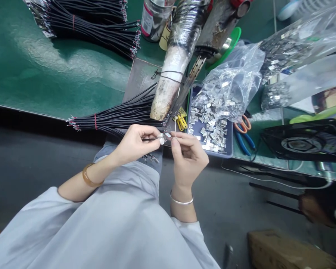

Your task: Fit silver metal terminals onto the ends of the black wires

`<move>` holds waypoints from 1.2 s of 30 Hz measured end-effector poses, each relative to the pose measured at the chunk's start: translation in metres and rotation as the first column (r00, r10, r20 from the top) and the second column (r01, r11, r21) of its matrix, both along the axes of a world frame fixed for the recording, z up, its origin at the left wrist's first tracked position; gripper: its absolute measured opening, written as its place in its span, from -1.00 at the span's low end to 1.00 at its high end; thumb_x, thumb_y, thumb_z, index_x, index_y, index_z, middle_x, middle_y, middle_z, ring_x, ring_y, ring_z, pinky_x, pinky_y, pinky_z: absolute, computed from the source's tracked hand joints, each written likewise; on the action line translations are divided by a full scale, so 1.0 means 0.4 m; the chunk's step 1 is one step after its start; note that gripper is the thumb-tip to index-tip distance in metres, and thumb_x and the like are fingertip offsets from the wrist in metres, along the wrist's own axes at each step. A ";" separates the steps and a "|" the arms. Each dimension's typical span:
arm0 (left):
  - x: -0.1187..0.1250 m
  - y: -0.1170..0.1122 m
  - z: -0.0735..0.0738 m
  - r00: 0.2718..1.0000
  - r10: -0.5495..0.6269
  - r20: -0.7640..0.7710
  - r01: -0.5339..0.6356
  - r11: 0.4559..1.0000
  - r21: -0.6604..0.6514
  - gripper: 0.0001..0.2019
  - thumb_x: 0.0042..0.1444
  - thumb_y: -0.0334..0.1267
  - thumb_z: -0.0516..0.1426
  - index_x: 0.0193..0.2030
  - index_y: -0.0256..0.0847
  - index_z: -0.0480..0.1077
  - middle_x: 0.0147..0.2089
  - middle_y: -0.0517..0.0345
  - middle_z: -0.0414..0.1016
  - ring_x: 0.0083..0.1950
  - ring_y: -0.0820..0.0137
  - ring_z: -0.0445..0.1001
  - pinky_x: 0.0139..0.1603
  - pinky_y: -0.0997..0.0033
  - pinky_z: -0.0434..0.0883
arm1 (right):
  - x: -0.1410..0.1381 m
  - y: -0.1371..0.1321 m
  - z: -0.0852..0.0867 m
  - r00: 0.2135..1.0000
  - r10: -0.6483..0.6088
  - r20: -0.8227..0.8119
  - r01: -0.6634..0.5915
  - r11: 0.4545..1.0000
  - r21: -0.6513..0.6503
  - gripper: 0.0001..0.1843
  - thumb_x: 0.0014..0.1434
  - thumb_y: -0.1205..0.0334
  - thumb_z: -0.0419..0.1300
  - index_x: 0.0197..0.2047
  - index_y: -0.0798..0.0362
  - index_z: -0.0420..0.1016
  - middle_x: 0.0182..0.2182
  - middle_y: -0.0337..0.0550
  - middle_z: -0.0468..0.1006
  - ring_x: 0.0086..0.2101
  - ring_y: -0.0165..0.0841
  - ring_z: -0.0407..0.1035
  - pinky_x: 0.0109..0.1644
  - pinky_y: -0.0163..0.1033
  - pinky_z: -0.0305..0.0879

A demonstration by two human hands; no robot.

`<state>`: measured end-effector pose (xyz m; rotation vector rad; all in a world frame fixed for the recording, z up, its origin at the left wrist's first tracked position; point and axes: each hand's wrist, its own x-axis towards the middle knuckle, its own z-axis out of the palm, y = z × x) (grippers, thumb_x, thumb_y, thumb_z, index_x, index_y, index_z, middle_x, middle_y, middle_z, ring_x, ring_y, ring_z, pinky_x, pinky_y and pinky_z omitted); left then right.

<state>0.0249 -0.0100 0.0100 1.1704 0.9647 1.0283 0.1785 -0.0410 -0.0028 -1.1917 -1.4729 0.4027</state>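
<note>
My left hand [141, 142] is closed in a pinch on a black cable [149, 139], with a small metal piece at the cable's end. Facing it, my right hand [189, 155] pinches a thin silvery wire [176, 125] that hangs down from above; it looks like solder wire. The fingertips of both hands almost meet, and the exact contact between wire and metal piece is too small to tell. Just above them, a bundle of black cables [123, 114] lies across the table edge, tied with a red band [95, 121].
A plastic-wrapped tube [168, 80] and a slotted metal tool [196, 69] point down over my hands. To the right are a blue tray [229, 140] of metal clips, pliers [245, 140], a plastic bag [235, 74] and a black fan [305, 144]. More black cables [98, 31] lie at upper left.
</note>
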 end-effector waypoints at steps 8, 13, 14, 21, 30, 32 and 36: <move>0.003 0.001 0.006 0.999 0.049 0.004 -0.049 0.999 -0.012 -0.85 -0.06 -0.25 0.23 -0.50 -0.32 0.45 -0.55 0.25 0.35 -0.51 0.59 0.21 -0.46 0.58 0.22 | -0.006 -0.007 -0.005 0.998 -0.057 0.041 0.048 0.981 0.190 -0.89 0.29 0.38 0.30 -0.18 -0.02 0.61 -0.21 -0.21 0.71 -0.20 -0.34 0.63 -0.12 -0.19 0.60; 0.002 0.001 0.009 0.999 0.050 -0.013 -0.050 0.999 0.002 -0.85 -0.06 -0.26 0.23 -0.51 -0.31 0.44 -0.57 0.27 0.31 -0.52 0.60 0.19 -0.47 0.58 0.20 | -0.010 -0.003 -0.004 0.999 -0.035 -0.032 0.038 0.993 0.116 -0.92 0.31 0.36 0.27 -0.22 0.00 0.58 -0.23 -0.22 0.70 -0.22 -0.36 0.63 -0.16 -0.22 0.60; 0.003 0.001 0.008 0.999 0.051 -0.017 -0.051 0.999 0.003 -0.85 -0.06 -0.26 0.23 -0.51 -0.30 0.43 -0.57 0.27 0.31 -0.52 0.60 0.19 -0.47 0.58 0.21 | -0.011 -0.003 -0.005 0.999 -0.030 -0.035 0.034 0.993 0.115 -0.91 0.30 0.37 0.28 -0.22 0.00 0.58 -0.23 -0.22 0.70 -0.22 -0.36 0.63 -0.16 -0.22 0.60; 0.000 0.001 0.004 0.999 0.011 -0.031 -0.011 1.000 -0.023 -0.86 0.01 -0.26 0.20 -0.46 -0.29 0.44 -0.59 0.26 0.33 -0.57 0.58 0.24 -0.53 0.58 0.19 | -0.016 -0.006 -0.020 1.000 -0.028 0.000 0.027 0.993 0.118 -0.90 0.30 0.39 0.27 -0.19 -0.01 0.58 -0.18 -0.20 0.70 -0.18 -0.33 0.64 -0.09 -0.17 0.64; -0.006 0.014 0.007 1.000 -0.011 0.006 0.011 0.999 -0.040 -0.82 0.04 -0.22 0.25 -0.45 -0.28 0.44 -0.57 0.27 0.33 -0.55 0.57 0.27 -0.52 0.58 0.20 | -0.013 -0.007 -0.015 0.977 -0.064 0.206 0.000 0.956 0.294 -0.90 0.30 0.40 0.27 -0.17 0.01 0.56 -0.20 -0.16 0.73 -0.20 -0.32 0.65 -0.11 -0.20 0.62; -0.005 0.016 0.007 0.999 0.005 0.037 -0.003 0.998 -0.056 -0.83 0.00 -0.22 0.26 -0.46 -0.29 0.45 -0.56 0.26 0.34 -0.54 0.58 0.26 -0.52 0.57 0.20 | -0.009 -0.008 -0.016 0.968 -0.058 0.244 -0.021 0.950 0.311 -0.90 0.29 0.40 0.27 -0.16 0.01 0.56 -0.21 -0.16 0.74 -0.22 -0.33 0.66 -0.13 -0.22 0.62; -0.003 0.016 0.007 0.995 0.024 0.093 -0.016 0.996 -0.091 -0.85 -0.08 -0.24 0.30 -0.47 -0.29 0.48 -0.55 0.26 0.37 -0.53 0.59 0.23 -0.50 0.56 0.19 | -0.004 -0.009 -0.021 0.982 -0.091 0.165 0.042 0.960 0.278 -0.89 0.29 0.40 0.27 -0.18 0.00 0.56 -0.21 -0.18 0.73 -0.23 -0.33 0.65 -0.15 -0.21 0.62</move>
